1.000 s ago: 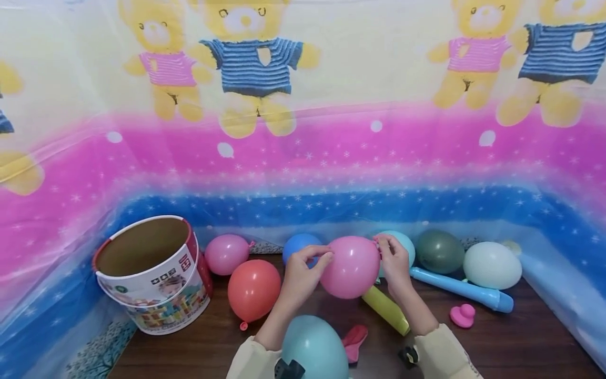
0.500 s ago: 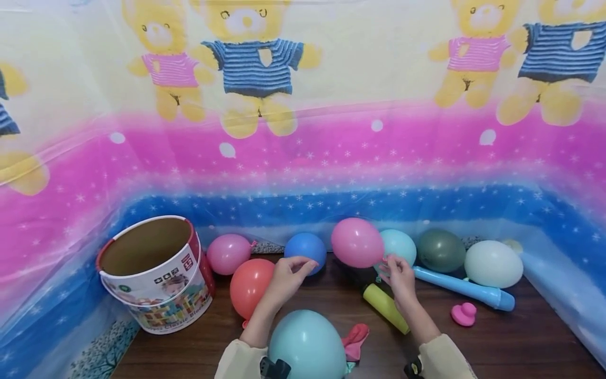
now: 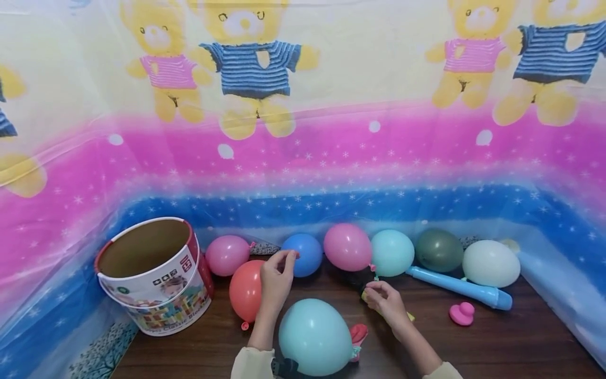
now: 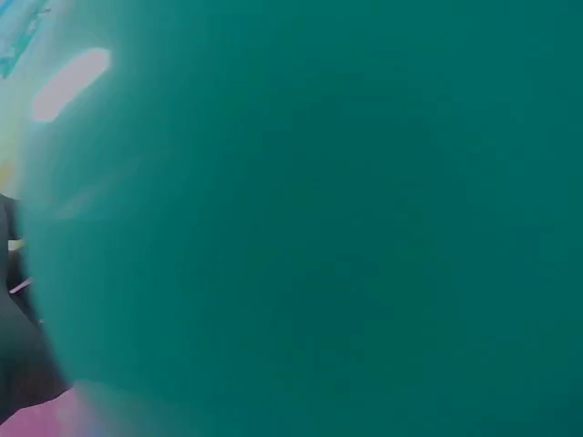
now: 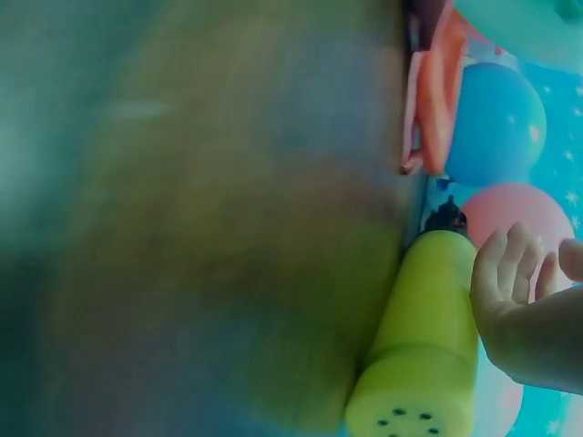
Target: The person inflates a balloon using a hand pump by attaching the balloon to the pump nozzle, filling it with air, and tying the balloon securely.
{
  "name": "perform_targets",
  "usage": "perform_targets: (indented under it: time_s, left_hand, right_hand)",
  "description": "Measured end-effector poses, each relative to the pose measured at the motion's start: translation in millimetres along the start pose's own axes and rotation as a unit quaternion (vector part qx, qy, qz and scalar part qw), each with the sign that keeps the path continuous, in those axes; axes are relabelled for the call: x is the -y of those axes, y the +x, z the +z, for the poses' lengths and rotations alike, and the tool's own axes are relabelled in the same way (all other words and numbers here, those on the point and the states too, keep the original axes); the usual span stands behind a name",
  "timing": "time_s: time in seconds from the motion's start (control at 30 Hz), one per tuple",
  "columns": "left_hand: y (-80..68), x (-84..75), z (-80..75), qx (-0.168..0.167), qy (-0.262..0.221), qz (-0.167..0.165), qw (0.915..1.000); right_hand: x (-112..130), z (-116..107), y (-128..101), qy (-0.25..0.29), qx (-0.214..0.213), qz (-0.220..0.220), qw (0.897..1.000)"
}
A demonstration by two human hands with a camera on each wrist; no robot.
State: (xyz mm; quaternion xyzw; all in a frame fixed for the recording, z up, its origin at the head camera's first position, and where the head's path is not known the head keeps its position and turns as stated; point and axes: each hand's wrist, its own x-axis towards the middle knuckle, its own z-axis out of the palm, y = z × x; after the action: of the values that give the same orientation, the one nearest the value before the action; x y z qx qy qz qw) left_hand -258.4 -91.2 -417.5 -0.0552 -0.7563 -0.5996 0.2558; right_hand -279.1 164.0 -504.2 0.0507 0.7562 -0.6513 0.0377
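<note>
The inflated pink balloon (image 3: 347,247) rests at the back of the table, between a blue balloon (image 3: 303,255) and a light teal balloon (image 3: 392,253). My right hand (image 3: 385,302), fingers loosely curled with nothing in them, is over a yellow balloon pump (image 5: 421,328) with a black nozzle. My left hand (image 3: 278,278) is raised in front of the blue balloon, thumb and fingers close together; a small red spot shows at the fingertips, too small to identify. Beside the left wrist lies a large teal balloon (image 3: 314,337), which fills most of the left wrist view.
A bucket (image 3: 156,279) stands at left, near a pink balloon (image 3: 228,255) and a red balloon (image 3: 245,292). Flat balloons (image 3: 358,333) lie beside the large teal one. To the right are a dark green balloon (image 3: 439,250), pale balloon (image 3: 491,263), blue tube (image 3: 459,284) and pink toy (image 3: 461,313).
The pink balloon has gone from between both hands to the back row, released by the left hand, then the right. My right hand has come down toward the pump; the large teal balloon has shifted.
</note>
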Motion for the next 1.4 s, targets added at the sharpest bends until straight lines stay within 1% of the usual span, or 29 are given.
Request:
perform_targets:
  time_s: [0.07,0.13,0.17,0.2,0.23,0.3,0.37,0.43,0.47,0.5,0.57,0.67,0.73,0.87,0.97,1.13,1.27,1.4]
  left_hand:
    - [-3.3,5.9,1.2,-0.027,0.004,0.028,0.9992]
    - [-6.9,10.5,2.0,-0.042,0.002,0.046,0.9981]
    - [-8.8,12.5,2.6,-0.048,0.000,0.051,0.9975]
    - [-11.1,14.0,3.3,-0.052,-0.003,0.056,0.9971]
    - [-13.6,14.4,4.3,-0.053,-0.007,0.063,0.9966]
    - [-18.9,13.8,7.9,-0.046,-0.010,0.084,0.9954]
    - [-25.5,6.6,12.5,-0.033,-0.005,0.118,0.9925]
    - [-32.1,-4.5,16.3,-0.013,0.002,0.150,0.9886]
    - [-33.9,-4.5,18.7,-0.001,0.005,0.168,0.9859]
    - [-35.7,-3.7,20.6,0.014,0.007,0.174,0.9847]
    - [-38.0,-0.3,22.5,0.042,0.010,0.170,0.9846]
    - [-37.8,14.6,23.8,0.084,0.015,0.137,0.9869]
    - [-38.6,14.6,22.0,0.102,0.025,0.107,0.9887]
    - [-39.3,15.8,18.9,0.124,0.041,0.079,0.9883]
    - [-39.0,16.7,17.8,0.139,0.047,0.067,0.9869]
    - [-38.0,17.0,16.5,0.164,0.067,0.058,0.9824]
    - [-37.0,17.5,16.1,0.185,0.083,0.043,0.9782]
    - [-36.1,19.5,17.2,0.203,0.096,0.031,0.9740]
  right_hand:
    - [-3,0,-3,-0.017,0.020,0.000,1.000]
    - [-6,-2,-5,-0.050,0.063,-0.010,0.997]
    - [-7,-3,-5,-0.073,0.091,-0.016,0.993]
    - [-8,-4,-6,-0.100,0.124,-0.024,0.987]
    - [-8,-5,-6,-0.126,0.159,-0.034,0.979]
    - [-10,-7,-6,-0.163,0.223,-0.055,0.960]
    - [-10,-8,-5,-0.186,0.265,-0.067,0.944]
    - [-10,-9,-4,-0.194,0.288,-0.069,0.935]
    - [-10,-8,-3,-0.196,0.294,-0.068,0.933]
    - [-10,-8,-3,-0.201,0.297,-0.068,0.931]
    - [-10,-7,-2,-0.207,0.298,-0.064,0.930]
    - [-12,-6,-2,-0.215,0.297,-0.060,0.928]
    - [-13,-6,-2,-0.217,0.297,-0.059,0.928]
    - [-15,-7,-4,-0.224,0.287,-0.066,0.929]
    - [-15,-8,-5,-0.216,0.271,-0.070,0.935]
    - [-10,-8,-5,-0.178,0.255,-0.057,0.949]
    - [-3,-8,-3,-0.160,0.248,-0.042,0.955]
    - [2,-7,-2,-0.156,0.229,-0.032,0.960]
